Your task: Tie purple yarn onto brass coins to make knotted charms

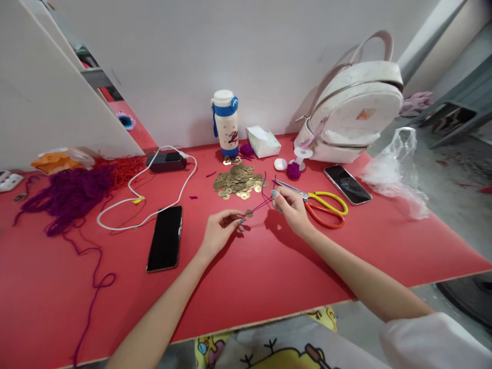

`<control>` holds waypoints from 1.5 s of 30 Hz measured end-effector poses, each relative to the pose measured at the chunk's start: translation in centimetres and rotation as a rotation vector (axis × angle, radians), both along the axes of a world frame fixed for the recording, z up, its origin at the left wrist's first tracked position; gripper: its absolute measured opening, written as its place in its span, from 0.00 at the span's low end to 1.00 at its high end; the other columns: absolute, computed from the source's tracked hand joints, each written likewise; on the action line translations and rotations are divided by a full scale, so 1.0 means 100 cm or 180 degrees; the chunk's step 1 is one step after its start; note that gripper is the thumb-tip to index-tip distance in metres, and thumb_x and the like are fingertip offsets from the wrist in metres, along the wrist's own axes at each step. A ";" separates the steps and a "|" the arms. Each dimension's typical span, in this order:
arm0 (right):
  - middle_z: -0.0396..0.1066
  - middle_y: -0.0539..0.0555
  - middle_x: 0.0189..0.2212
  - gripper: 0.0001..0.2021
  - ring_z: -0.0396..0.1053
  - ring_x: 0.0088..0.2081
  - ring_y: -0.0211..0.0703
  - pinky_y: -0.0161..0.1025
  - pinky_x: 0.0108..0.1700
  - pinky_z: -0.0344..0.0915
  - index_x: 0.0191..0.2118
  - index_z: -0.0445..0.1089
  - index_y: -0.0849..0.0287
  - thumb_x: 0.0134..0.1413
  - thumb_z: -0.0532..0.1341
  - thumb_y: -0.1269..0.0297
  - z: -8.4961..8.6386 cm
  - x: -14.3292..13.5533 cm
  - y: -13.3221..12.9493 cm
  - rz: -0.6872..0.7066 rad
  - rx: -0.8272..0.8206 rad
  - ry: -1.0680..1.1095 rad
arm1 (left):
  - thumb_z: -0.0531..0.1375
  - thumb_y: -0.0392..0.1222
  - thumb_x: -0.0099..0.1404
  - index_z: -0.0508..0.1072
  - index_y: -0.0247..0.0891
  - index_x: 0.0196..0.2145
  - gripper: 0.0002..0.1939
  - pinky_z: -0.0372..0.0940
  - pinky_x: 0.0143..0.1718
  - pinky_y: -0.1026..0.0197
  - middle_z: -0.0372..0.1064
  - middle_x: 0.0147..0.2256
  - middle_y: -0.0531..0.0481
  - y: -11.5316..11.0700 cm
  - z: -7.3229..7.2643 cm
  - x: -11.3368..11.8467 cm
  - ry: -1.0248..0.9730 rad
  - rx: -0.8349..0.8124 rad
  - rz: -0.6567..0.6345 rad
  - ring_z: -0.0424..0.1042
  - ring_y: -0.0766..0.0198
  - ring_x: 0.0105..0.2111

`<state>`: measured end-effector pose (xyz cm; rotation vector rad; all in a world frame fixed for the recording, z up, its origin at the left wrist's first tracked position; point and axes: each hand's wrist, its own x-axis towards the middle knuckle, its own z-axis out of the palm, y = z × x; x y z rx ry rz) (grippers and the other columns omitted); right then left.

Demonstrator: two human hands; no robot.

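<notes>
A purple yarn strand [258, 207] stretches between my two hands over the red table. My left hand [223, 228] pinches its one end, and a single brass coin [249, 213] hangs at the strand close to those fingertips. With thumb and finger closed, my right hand [289, 205] grips the other end, and loose tails stick up past it. Just behind the hands lies a pile of brass coins [239, 180]. Scissors [323, 201] with yellow and orange handles rest by my right hand, blades partly behind it. Whether the yarn is knotted at the coin I cannot tell.
A black phone [165, 239] and a white cable [132, 227] lie left, near a purple yarn heap [73, 192]. Behind the coins stand a bottle [226, 123] and tissue pack [263, 142]. A backpack [353, 113], second phone [348, 184] and plastic bag [400, 174] are right.
</notes>
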<state>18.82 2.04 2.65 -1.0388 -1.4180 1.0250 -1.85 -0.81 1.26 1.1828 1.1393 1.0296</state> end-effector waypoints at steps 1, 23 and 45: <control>0.53 0.46 0.17 0.25 0.50 0.21 0.36 0.36 0.25 0.51 0.22 0.58 0.56 0.58 0.58 0.41 0.000 0.000 -0.001 0.0007 -0.0059 0.0051 | 0.66 0.45 0.57 0.76 0.34 0.34 0.12 0.74 0.26 0.58 0.74 0.23 0.49 -0.001 -0.001 0.000 0.0025 0.0005 -0.0055 0.75 0.61 0.22; 0.65 0.47 0.17 0.24 0.60 0.17 0.33 0.33 0.22 0.58 0.23 0.60 0.57 0.59 0.58 0.42 0.012 -0.011 -0.017 0.0746 -0.0573 0.0465 | 0.65 0.54 0.60 0.77 0.35 0.32 0.17 0.70 0.42 0.58 0.75 0.32 0.44 -0.011 0.009 0.004 -0.0095 0.0084 -0.1163 0.75 0.58 0.35; 0.68 0.48 0.19 0.24 0.61 0.18 0.33 0.33 0.23 0.60 0.23 0.59 0.57 0.56 0.59 0.41 0.001 -0.012 -0.013 0.0660 -0.0708 0.0532 | 0.59 0.45 0.63 0.57 0.39 0.22 0.17 0.62 0.23 0.67 0.61 0.17 0.58 -0.022 0.002 0.016 0.0525 0.0107 -0.0877 0.67 0.70 0.18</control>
